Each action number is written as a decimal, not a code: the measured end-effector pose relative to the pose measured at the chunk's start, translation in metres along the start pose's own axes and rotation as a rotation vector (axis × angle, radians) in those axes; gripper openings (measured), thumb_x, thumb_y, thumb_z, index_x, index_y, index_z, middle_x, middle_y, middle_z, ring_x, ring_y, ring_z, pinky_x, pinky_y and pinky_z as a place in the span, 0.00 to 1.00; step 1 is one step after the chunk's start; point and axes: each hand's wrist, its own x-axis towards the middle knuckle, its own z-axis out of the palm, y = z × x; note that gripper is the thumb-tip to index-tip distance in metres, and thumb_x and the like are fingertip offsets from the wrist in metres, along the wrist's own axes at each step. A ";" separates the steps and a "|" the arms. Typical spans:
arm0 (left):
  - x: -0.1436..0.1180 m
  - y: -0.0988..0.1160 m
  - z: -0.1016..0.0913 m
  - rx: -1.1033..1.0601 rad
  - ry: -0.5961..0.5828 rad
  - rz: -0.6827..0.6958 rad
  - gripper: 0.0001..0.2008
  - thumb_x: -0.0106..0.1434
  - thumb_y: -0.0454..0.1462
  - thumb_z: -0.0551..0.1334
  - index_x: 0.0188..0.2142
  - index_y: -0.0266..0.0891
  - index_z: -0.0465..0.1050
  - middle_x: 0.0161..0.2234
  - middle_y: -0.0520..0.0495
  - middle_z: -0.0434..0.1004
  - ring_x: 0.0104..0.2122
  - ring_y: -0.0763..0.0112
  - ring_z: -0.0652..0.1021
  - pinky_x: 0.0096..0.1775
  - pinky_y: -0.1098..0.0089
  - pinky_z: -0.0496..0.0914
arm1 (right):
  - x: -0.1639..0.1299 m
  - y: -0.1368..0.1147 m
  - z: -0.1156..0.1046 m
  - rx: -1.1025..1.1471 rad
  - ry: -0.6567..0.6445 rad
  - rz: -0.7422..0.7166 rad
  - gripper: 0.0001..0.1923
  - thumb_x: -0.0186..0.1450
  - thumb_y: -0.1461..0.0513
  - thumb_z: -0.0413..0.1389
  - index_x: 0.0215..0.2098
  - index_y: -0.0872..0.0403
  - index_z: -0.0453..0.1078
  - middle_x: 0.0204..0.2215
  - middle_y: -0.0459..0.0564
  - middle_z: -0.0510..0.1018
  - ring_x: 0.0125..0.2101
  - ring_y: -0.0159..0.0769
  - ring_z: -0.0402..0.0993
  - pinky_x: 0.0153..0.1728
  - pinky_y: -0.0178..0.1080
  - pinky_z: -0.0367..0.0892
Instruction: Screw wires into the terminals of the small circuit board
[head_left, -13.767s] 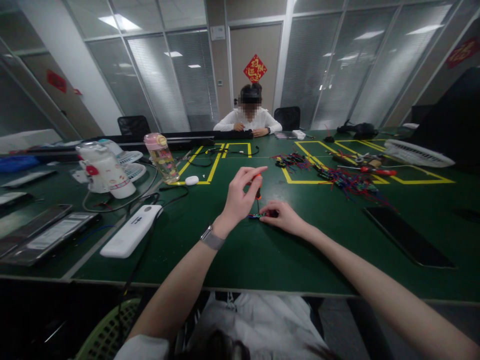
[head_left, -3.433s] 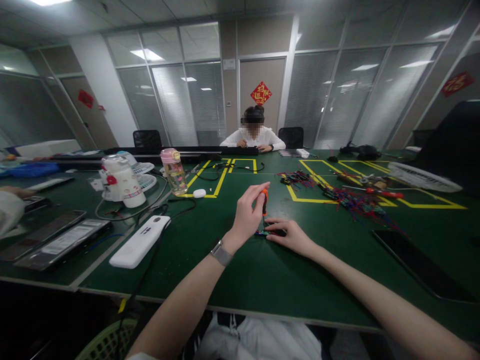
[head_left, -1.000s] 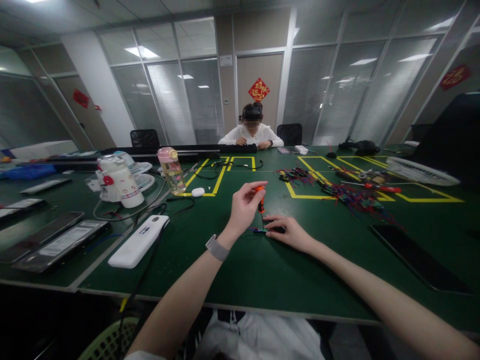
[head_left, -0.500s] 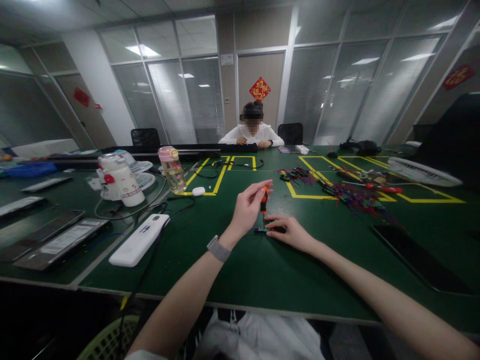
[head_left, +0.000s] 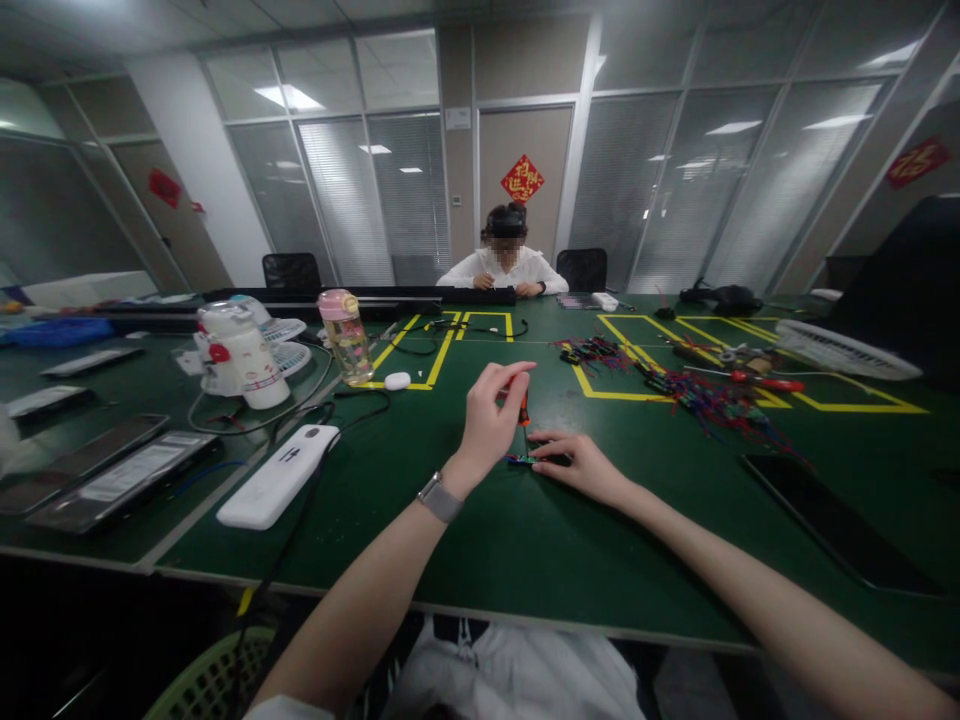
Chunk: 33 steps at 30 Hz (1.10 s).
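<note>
My left hand [head_left: 491, 415] is closed around the orange and black handle of a screwdriver [head_left: 525, 412], which stands nearly upright. The thin shaft points down at a small green circuit board [head_left: 519, 460] with wires, lying on the green table [head_left: 465, 560]. Whether the tip sits in a screw is too small to tell. From the right, my right hand [head_left: 577, 465] pinches the board's end between thumb and fingers, steadying it flat on the table. A grey watch is on my left wrist.
Bundles of wired boards [head_left: 705, 395] lie to the right, near a red-handled tool [head_left: 769, 382] and a dark phone-like slab [head_left: 832, 520]. A white power bank [head_left: 277, 475], a pink-lidded bottle [head_left: 346, 335] and a white bottle [head_left: 251, 355] stand left. A person [head_left: 502, 260] sits opposite.
My left hand's fingers have rolled around the screwdriver handle, now covering more of it. My right hand and the circuit board stay in place.
</note>
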 end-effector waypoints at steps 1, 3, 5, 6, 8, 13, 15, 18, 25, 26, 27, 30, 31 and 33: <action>-0.001 0.000 0.001 -0.046 -0.033 -0.004 0.13 0.69 0.39 0.54 0.47 0.42 0.74 0.41 0.45 0.73 0.39 0.70 0.75 0.39 0.71 0.72 | 0.000 0.000 0.000 -0.005 -0.001 0.003 0.10 0.60 0.58 0.60 0.39 0.50 0.79 0.49 0.54 0.77 0.50 0.47 0.73 0.53 0.50 0.66; -0.002 -0.002 0.004 -0.172 -0.094 -0.041 0.16 0.70 0.39 0.51 0.53 0.42 0.70 0.46 0.44 0.73 0.44 0.68 0.76 0.43 0.69 0.73 | 0.000 -0.001 0.000 -0.012 -0.004 0.008 0.10 0.60 0.58 0.60 0.38 0.50 0.79 0.49 0.54 0.77 0.50 0.46 0.73 0.53 0.50 0.66; -0.002 -0.004 0.007 -0.277 -0.120 -0.094 0.17 0.69 0.40 0.52 0.55 0.42 0.67 0.48 0.42 0.73 0.44 0.67 0.77 0.42 0.68 0.75 | 0.000 -0.002 0.000 -0.014 -0.006 0.009 0.10 0.60 0.58 0.60 0.38 0.50 0.80 0.50 0.54 0.77 0.50 0.46 0.73 0.53 0.50 0.66; -0.002 -0.005 0.008 -0.300 -0.117 -0.112 0.17 0.69 0.40 0.53 0.55 0.42 0.68 0.47 0.42 0.73 0.42 0.68 0.77 0.41 0.68 0.75 | 0.000 -0.002 0.000 -0.016 -0.006 0.008 0.10 0.60 0.58 0.60 0.38 0.50 0.80 0.50 0.54 0.77 0.49 0.46 0.73 0.53 0.49 0.66; -0.002 -0.006 0.009 -0.287 -0.085 -0.119 0.15 0.67 0.40 0.56 0.51 0.41 0.71 0.43 0.44 0.74 0.38 0.70 0.78 0.38 0.71 0.75 | 0.000 -0.002 0.000 -0.019 -0.007 0.008 0.10 0.60 0.58 0.60 0.38 0.51 0.80 0.49 0.54 0.77 0.49 0.46 0.74 0.53 0.49 0.66; 0.000 -0.004 0.005 -0.117 0.020 -0.076 0.09 0.60 0.39 0.65 0.39 0.40 0.77 0.34 0.49 0.68 0.30 0.75 0.74 0.29 0.77 0.71 | 0.000 -0.001 0.000 -0.022 -0.012 0.010 0.10 0.61 0.58 0.60 0.39 0.51 0.79 0.50 0.55 0.77 0.49 0.47 0.73 0.52 0.49 0.66; -0.001 -0.002 0.004 -0.076 0.036 -0.071 0.09 0.60 0.40 0.65 0.39 0.40 0.77 0.33 0.49 0.67 0.31 0.75 0.73 0.29 0.77 0.70 | 0.000 0.000 0.000 -0.024 -0.016 0.014 0.10 0.61 0.57 0.60 0.39 0.51 0.80 0.50 0.54 0.77 0.49 0.47 0.73 0.52 0.49 0.66; -0.003 -0.001 0.005 -0.104 -0.004 -0.069 0.12 0.66 0.41 0.58 0.45 0.42 0.76 0.36 0.47 0.70 0.33 0.73 0.74 0.33 0.75 0.71 | 0.001 0.001 0.000 -0.027 -0.021 0.015 0.10 0.61 0.57 0.60 0.38 0.50 0.80 0.50 0.53 0.77 0.50 0.47 0.73 0.53 0.49 0.66; 0.002 -0.006 0.008 -0.523 -0.086 -0.247 0.17 0.68 0.38 0.54 0.54 0.40 0.70 0.51 0.40 0.73 0.47 0.64 0.77 0.48 0.64 0.72 | 0.001 0.001 0.000 -0.019 -0.019 0.006 0.11 0.61 0.57 0.60 0.39 0.51 0.79 0.50 0.54 0.77 0.51 0.47 0.72 0.54 0.50 0.65; 0.004 -0.006 0.007 -0.536 -0.081 -0.263 0.16 0.67 0.37 0.55 0.53 0.39 0.70 0.50 0.40 0.74 0.46 0.64 0.77 0.48 0.63 0.72 | 0.001 0.001 0.000 -0.017 -0.020 0.006 0.11 0.61 0.57 0.60 0.39 0.51 0.79 0.50 0.54 0.77 0.51 0.47 0.72 0.54 0.50 0.65; 0.005 -0.006 0.006 -0.535 -0.079 -0.268 0.16 0.66 0.37 0.56 0.52 0.38 0.71 0.49 0.40 0.75 0.45 0.64 0.78 0.47 0.64 0.73 | 0.001 0.001 0.000 -0.016 -0.020 0.007 0.11 0.61 0.57 0.60 0.39 0.51 0.79 0.50 0.54 0.77 0.51 0.47 0.72 0.54 0.50 0.65; 0.006 -0.003 0.003 -0.490 -0.110 -0.255 0.15 0.63 0.36 0.60 0.50 0.37 0.73 0.44 0.41 0.78 0.41 0.66 0.79 0.43 0.66 0.74 | 0.001 0.001 0.000 -0.021 -0.021 0.011 0.11 0.61 0.57 0.60 0.39 0.51 0.79 0.50 0.54 0.77 0.51 0.47 0.72 0.54 0.49 0.65; 0.006 -0.002 0.003 -0.463 -0.122 -0.241 0.15 0.62 0.36 0.61 0.49 0.37 0.74 0.42 0.42 0.78 0.38 0.68 0.79 0.42 0.67 0.74 | 0.001 0.001 0.000 -0.024 -0.020 0.011 0.10 0.61 0.57 0.60 0.39 0.51 0.79 0.50 0.54 0.77 0.51 0.47 0.72 0.54 0.50 0.65; 0.005 0.001 0.004 -0.390 -0.124 -0.194 0.13 0.60 0.35 0.63 0.45 0.38 0.76 0.38 0.44 0.77 0.33 0.72 0.78 0.37 0.70 0.74 | 0.001 0.002 0.000 -0.029 -0.017 0.008 0.10 0.61 0.57 0.60 0.39 0.50 0.79 0.50 0.53 0.77 0.50 0.47 0.73 0.53 0.50 0.65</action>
